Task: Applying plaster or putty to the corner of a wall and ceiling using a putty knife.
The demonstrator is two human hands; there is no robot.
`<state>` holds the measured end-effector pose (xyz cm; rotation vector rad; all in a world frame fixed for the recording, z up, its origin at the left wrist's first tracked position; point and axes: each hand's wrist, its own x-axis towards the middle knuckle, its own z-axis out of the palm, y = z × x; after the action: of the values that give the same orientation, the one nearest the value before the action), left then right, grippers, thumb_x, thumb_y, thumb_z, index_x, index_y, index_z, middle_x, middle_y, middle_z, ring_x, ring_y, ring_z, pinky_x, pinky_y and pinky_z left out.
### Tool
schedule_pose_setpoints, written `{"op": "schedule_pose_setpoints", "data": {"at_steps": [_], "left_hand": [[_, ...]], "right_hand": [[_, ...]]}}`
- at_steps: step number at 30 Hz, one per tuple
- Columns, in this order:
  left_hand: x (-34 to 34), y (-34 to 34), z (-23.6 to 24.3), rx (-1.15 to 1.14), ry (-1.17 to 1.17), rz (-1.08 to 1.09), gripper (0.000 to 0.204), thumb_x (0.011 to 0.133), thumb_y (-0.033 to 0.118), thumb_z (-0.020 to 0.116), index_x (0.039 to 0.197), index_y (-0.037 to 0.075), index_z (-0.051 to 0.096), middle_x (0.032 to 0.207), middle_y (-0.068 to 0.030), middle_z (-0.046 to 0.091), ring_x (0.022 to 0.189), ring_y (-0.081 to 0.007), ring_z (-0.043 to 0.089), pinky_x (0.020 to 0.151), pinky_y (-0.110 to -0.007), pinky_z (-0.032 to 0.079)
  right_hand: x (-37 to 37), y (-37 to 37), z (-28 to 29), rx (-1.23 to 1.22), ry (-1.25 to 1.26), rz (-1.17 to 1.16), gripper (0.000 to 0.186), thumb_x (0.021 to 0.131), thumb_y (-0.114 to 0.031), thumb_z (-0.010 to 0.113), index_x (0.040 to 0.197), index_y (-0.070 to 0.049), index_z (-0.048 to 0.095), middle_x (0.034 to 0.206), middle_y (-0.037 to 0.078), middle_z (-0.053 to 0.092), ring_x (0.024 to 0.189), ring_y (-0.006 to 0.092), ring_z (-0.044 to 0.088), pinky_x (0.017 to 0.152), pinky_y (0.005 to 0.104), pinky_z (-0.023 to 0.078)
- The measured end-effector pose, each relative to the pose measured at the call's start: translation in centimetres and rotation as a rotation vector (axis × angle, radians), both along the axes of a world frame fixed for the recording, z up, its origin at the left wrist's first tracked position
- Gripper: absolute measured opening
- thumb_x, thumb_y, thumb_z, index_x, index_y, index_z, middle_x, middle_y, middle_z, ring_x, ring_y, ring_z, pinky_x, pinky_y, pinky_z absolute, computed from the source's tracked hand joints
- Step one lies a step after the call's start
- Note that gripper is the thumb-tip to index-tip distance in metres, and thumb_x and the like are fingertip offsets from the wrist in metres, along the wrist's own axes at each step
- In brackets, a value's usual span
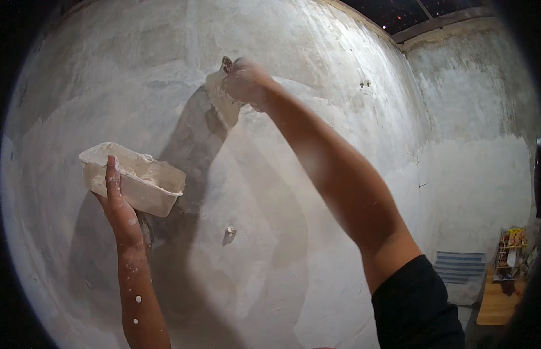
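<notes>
My left hand [118,206] grips a long off-white mud pan [134,192] from below, its thumb up along the near side. White plaster coats the pan's rim and inside. Higher up, my right hand [247,82] is closed around a putty knife; the hand is slightly blurred. Above the fist pokes the dark end of the knife's handle. The plaster-smeared blade [224,107] lies against the grey wall [270,221], or very close to it. White plaster spots dot my left forearm.
Wet-looking plaster patches cover much of the wall. A small pale stub [230,231] sticks out of it below the pan's level. At right, a second wall [474,174] meets it at a corner, with a striped cloth [459,267], a wooden table [496,302] and a loaded rack [511,256].
</notes>
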<state>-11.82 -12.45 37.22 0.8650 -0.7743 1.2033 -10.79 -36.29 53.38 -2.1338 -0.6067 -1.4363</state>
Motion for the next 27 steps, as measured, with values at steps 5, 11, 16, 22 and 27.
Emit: {"op": "schedule_pose_setpoints", "data": {"at_steps": [5,11,16,22,27], "left_hand": [[-2.7,-1.8,-0.9,-0.019,0.017,0.138,0.075,0.086,0.037,0.055,0.138,0.002,0.014,0.136,-0.0172,0.028,0.127,-0.0273,0.03,0.106,-0.039,0.024],[-4.0,-2.9,-0.5,0.058,-0.018,0.155,0.077,0.084,0.038,0.056,0.138,0.004,0.012,0.136,-0.0186,0.025,0.128,-0.0289,0.027,0.107,-0.04,0.022],[-3.9,-2.8,-0.5,0.067,0.031,0.165,0.076,0.086,0.037,0.054,0.138,0.004,0.01,0.137,-0.0186,0.024,0.129,-0.0292,0.026,0.108,-0.041,0.021],[-1.5,-1.8,0.2,0.067,-0.013,0.161,0.072,0.088,0.035,0.052,0.138,0.002,0.014,0.137,-0.0177,0.026,0.128,-0.0271,0.028,0.107,-0.038,0.023],[-1.9,-0.9,-0.4,0.028,-0.034,0.075,0.07,0.088,0.034,0.052,0.137,0.0,0.015,0.137,-0.0162,0.027,0.127,-0.0259,0.029,0.106,-0.037,0.025]], "right_hand": [[-0.7,-8.3,-2.5,0.11,-0.076,0.283,0.015,0.078,-0.007,0.051,0.092,-0.003,0.057,0.09,0.008,0.056,0.082,0.016,0.052,0.068,0.0305,0.044],[2.6,-18.2,-3.1,0.342,-0.375,-0.385,0.022,0.077,-0.019,0.052,0.092,-0.007,0.063,0.088,0.022,0.062,0.088,0.0367,0.059,0.076,0.0427,0.047],[6.0,-16.7,-3.6,0.114,-0.557,-0.3,0.028,0.076,-0.008,0.049,0.101,-0.007,0.062,0.084,0.022,0.062,0.079,0.0357,0.062,0.066,0.0413,0.049],[6.7,-12.5,-3.5,0.094,-0.606,-0.176,0.024,0.081,-0.018,0.053,0.101,-0.009,0.063,0.085,0.02,0.063,0.072,0.0291,0.064,0.062,0.0354,0.05],[1.7,-4.1,-5.5,-0.556,-0.531,-0.314,0.032,0.075,-0.015,0.062,0.107,-0.01,0.063,0.114,0.005,0.06,0.097,0.0244,0.06,0.083,0.0319,0.049]]}}
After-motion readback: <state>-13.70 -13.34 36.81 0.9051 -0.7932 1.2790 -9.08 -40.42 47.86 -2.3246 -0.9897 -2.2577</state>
